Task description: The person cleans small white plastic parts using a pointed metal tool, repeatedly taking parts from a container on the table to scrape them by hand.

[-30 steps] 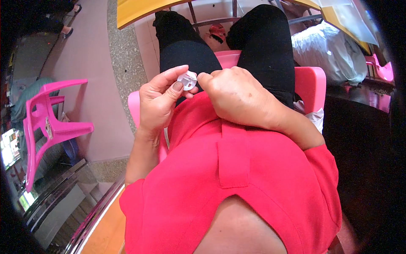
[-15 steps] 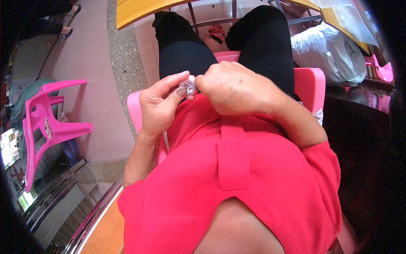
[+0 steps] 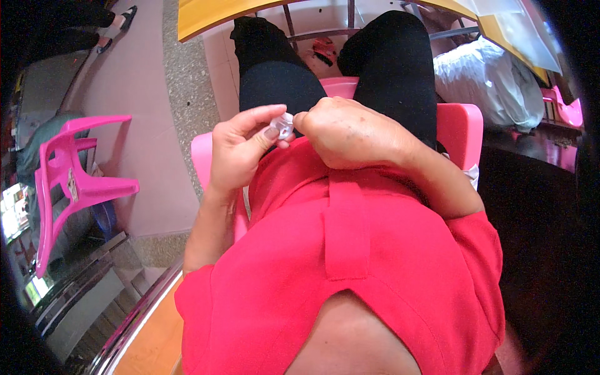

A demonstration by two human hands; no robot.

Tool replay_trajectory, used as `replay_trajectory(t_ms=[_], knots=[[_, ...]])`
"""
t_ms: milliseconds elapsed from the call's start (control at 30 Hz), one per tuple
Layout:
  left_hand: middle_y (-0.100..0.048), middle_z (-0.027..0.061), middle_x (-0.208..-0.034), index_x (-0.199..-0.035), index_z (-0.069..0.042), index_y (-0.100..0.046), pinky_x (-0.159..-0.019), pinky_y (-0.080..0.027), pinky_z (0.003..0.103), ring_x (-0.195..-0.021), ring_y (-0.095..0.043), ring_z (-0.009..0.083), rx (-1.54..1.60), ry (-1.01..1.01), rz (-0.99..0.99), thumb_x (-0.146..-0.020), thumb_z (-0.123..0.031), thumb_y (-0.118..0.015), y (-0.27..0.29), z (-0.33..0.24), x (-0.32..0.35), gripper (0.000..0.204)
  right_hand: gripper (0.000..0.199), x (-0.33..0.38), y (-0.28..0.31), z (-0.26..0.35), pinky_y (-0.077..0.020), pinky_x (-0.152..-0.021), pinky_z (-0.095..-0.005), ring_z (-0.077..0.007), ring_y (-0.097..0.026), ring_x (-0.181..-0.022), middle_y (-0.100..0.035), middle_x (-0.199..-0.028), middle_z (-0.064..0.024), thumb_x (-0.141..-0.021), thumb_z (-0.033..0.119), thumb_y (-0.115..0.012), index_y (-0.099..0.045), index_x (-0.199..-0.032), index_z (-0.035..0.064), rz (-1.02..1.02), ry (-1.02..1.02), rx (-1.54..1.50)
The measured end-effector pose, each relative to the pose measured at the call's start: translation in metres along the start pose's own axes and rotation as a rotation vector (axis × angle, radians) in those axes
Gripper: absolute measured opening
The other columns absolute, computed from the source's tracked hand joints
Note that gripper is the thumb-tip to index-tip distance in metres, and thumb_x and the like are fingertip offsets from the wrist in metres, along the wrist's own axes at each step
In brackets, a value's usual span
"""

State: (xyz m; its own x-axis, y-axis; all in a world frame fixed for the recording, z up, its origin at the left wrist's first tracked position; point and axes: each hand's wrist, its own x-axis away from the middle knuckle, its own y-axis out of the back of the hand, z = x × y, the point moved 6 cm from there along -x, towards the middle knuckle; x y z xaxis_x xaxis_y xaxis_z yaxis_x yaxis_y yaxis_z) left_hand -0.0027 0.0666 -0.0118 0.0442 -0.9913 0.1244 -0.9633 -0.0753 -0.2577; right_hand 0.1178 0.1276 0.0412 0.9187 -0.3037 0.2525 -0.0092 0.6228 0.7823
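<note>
Over my lap, my left hand (image 3: 236, 150) pinches a small clear and whitish plastic piece (image 3: 284, 129) between thumb and fingers. The piece has a rounded outline and a darker spot in its middle; its exact kind is too small to tell. Beside it, my right hand (image 3: 356, 134) is closed with its back upward. The tip of its thumb or forefinger reaches the right side of the piece. Whatever lies inside the right hand's curled fingers is hidden.
A yellow-edged table (image 3: 225, 17) is ahead of my knees. I sit on a pink chair (image 3: 460, 134). Another pink plastic chair (image 3: 69, 169) is at the left, and a filled white bag (image 3: 487, 81) lies ahead right. At the far left, a person's feet (image 3: 115, 28) show.
The whole view has shifted slightly. Both hands keep nearly the same pose around the plastic piece, which looks a little turned. More of the other person's feet shows at the far left.
</note>
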Motion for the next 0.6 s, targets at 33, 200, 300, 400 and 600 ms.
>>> replay_trajectory(t_ms=[33, 200, 300, 400, 600], knots=[[-0.065, 0.0143, -0.099, -0.114, 0.004, -0.058, -0.071, -0.054, 0.026, -0.080, -0.064, 0.0180, 0.073, 0.013, -0.020, -0.088, 0.000, -0.057, 0.001, 0.001, -0.003, 0.026, 0.024, -0.001, -0.005, -0.001, -0.0511, -0.068, -0.0438, -0.0392, -0.064, -0.075, -0.063, -0.076, -0.0261, -0.073, 0.000, -0.055, -0.063, -0.095, -0.0045, 0.003, 0.007, 0.003], [-0.065, 0.0152, -0.098, -0.117, 0.004, -0.056, -0.070, -0.055, 0.029, -0.081, -0.066, 0.0216, 0.235, 0.058, -0.069, -0.088, -0.001, -0.058, 0.003, -0.002, -0.006, 0.030, 0.020, 0.005, -0.005, -0.013, -0.0490, -0.064, -0.0403, -0.0339, -0.065, -0.070, -0.063, -0.073, -0.0231, -0.083, 0.003, -0.047, -0.061, -0.097, -0.0049, -0.268, -0.074, -0.270], [-0.064, 0.0145, -0.099, -0.116, 0.004, -0.056, -0.072, -0.055, 0.029, -0.082, -0.065, 0.0204, 0.257, 0.024, -0.102, -0.087, -0.001, -0.059, 0.007, -0.005, -0.006, 0.030, 0.019, 0.003, -0.008, -0.016, -0.0472, -0.059, -0.0342, -0.0219, -0.062, -0.062, -0.061, -0.066, -0.0153, -0.087, 0.004, -0.046, -0.060, -0.096, -0.0049, -0.252, -0.110, -0.508], [-0.064, 0.0138, -0.099, -0.116, 0.004, -0.056, -0.074, -0.054, 0.030, -0.085, -0.063, 0.0192, 0.261, -0.046, -0.101, -0.085, 0.000, -0.060, 0.009, -0.007, -0.007, 0.031, 0.018, 0.000, -0.013, -0.017, -0.0442, -0.055, -0.0282, -0.0117, -0.054, -0.058, -0.055, -0.061, -0.0069, -0.090, 0.005, -0.045, -0.060, -0.094, -0.0047, -0.210, -0.145, -0.616], [-0.064, 0.0145, -0.099, -0.116, 0.004, -0.057, -0.075, -0.054, 0.029, -0.086, -0.063, 0.0184, 0.278, -0.062, -0.100, -0.084, 0.002, -0.062, 0.008, -0.009, -0.007, 0.033, 0.018, -0.003, -0.018, -0.018, -0.0403, -0.054, -0.0237, -0.0079, -0.049, -0.057, -0.053, -0.060, -0.0018, -0.093, 0.007, -0.043, -0.058, -0.094, -0.0027, -0.166, -0.208, -0.810]])
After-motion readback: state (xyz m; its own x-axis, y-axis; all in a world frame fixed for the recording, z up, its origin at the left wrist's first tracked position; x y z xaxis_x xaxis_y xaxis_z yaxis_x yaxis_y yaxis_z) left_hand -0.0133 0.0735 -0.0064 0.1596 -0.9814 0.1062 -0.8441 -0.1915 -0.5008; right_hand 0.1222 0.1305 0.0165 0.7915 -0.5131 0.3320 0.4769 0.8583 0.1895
